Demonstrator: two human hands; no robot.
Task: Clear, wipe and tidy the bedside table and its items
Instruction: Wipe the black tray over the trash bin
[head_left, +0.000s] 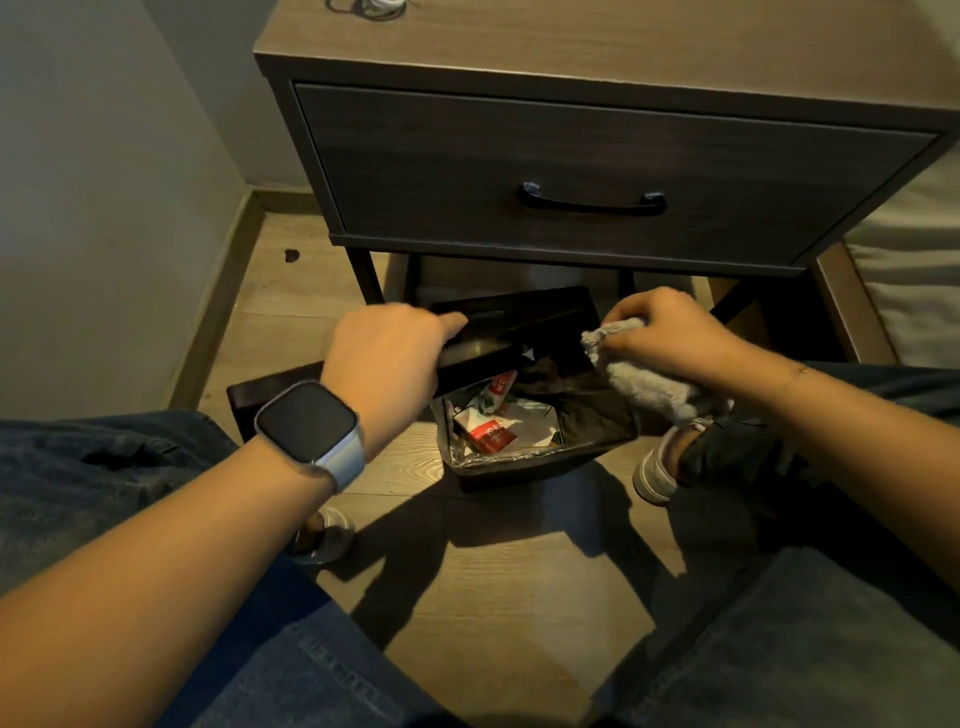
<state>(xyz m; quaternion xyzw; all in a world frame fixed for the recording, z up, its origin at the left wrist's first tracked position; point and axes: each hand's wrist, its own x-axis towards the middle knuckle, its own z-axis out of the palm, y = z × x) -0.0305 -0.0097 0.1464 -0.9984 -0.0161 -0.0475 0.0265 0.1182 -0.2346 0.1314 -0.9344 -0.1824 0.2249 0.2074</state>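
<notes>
While the bin (540, 447) sat on the floor just below the bedside table (587, 171), the left hand (387, 358), at the bin's left edge, gripped a dark tray (519, 332) tilted over it. Wrappers (493, 421) lay inside the bin. At the bin's right edge, the right hand (670, 332) clutched a grey cloth (639, 379).
</notes>
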